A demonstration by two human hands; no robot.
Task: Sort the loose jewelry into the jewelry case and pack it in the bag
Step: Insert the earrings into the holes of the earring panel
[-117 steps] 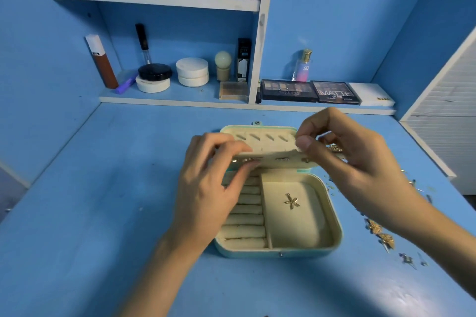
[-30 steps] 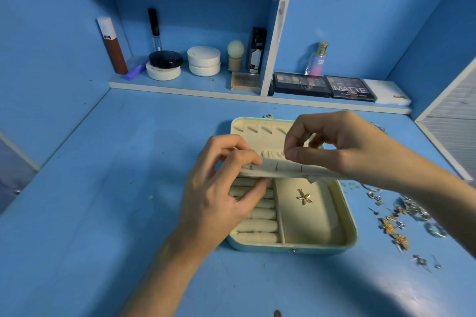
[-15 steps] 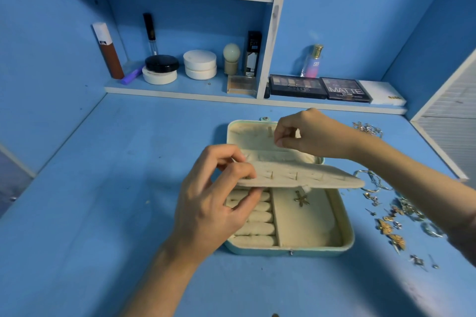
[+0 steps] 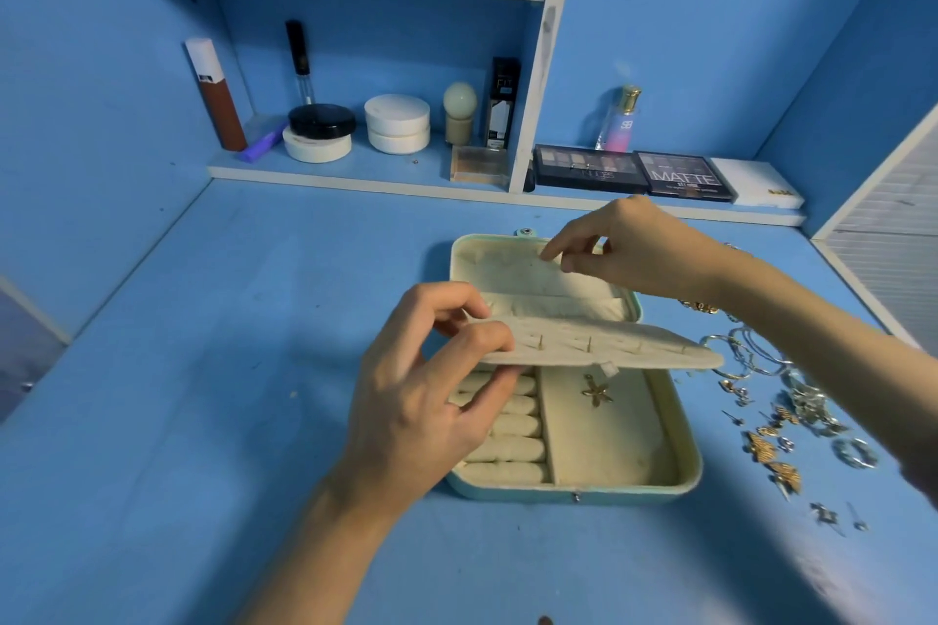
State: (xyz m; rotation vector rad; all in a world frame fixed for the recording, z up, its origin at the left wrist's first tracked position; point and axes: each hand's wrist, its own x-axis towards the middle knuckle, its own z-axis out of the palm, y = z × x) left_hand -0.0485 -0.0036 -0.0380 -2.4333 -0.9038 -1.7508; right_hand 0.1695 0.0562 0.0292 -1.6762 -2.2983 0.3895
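A teal jewelry case (image 4: 691,469) with cream lining lies open on the blue desk. My left hand (image 4: 421,401) pinches the left end of its padded earring flap (image 4: 634,350) and holds it level above the tray. Earring posts stick through the flap. A gold star pendant (image 4: 596,391) lies in the right compartment, beside the ring rolls (image 4: 512,426). My right hand (image 4: 639,249) reaches over the lid (image 4: 497,264), fingertips pinched close together against its lining. Whether they hold anything is hidden. Loose gold and silver jewelry (image 4: 776,421) is scattered right of the case.
Two shelves at the back hold cosmetics: jars (image 4: 397,123), a brown tube (image 4: 215,94), a perfume bottle (image 4: 618,119) and eyeshadow palettes (image 4: 682,175). Blue walls close in on the left and right. A white slatted panel (image 4: 893,218) stands at the right. No bag is in view.
My right hand has let go of the flap and moved back to the lid. The flap has dropped from upright to level, still held by my left hand.
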